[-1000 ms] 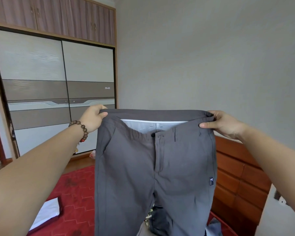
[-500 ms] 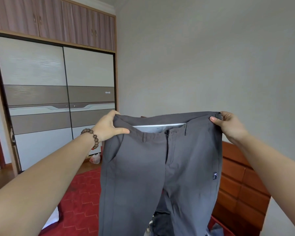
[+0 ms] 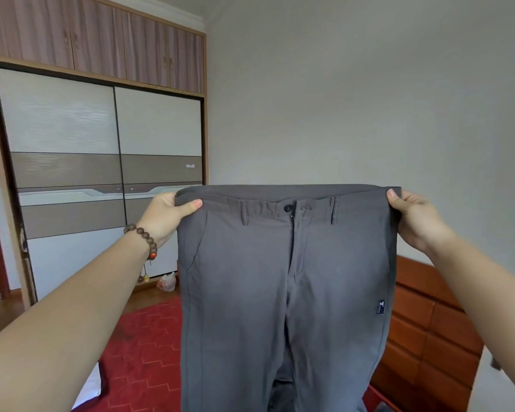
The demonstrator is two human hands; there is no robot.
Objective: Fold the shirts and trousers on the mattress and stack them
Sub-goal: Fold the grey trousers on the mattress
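I hold a pair of grey trousers [image 3: 286,281] up in the air in front of me, front side facing me, waistband stretched flat and level. My left hand [image 3: 167,215] pinches the left end of the waistband, thumb on the front. My right hand [image 3: 414,218] grips the right end. The legs hang straight down and run out of the bottom of the view. The red mattress [image 3: 143,352] lies below, mostly hidden behind the trousers.
A sliding-door wardrobe [image 3: 101,179] fills the left wall. A wooden chest of drawers [image 3: 428,337] stands at the right against the grey wall. Something white [image 3: 89,388] lies at the mattress's left edge. A small plastic bag [image 3: 167,282] sits on the floor by the wardrobe.
My hands have pulled the waistband taut and level, closing the gap that showed the white inner lining. My view has tilted slightly upward.
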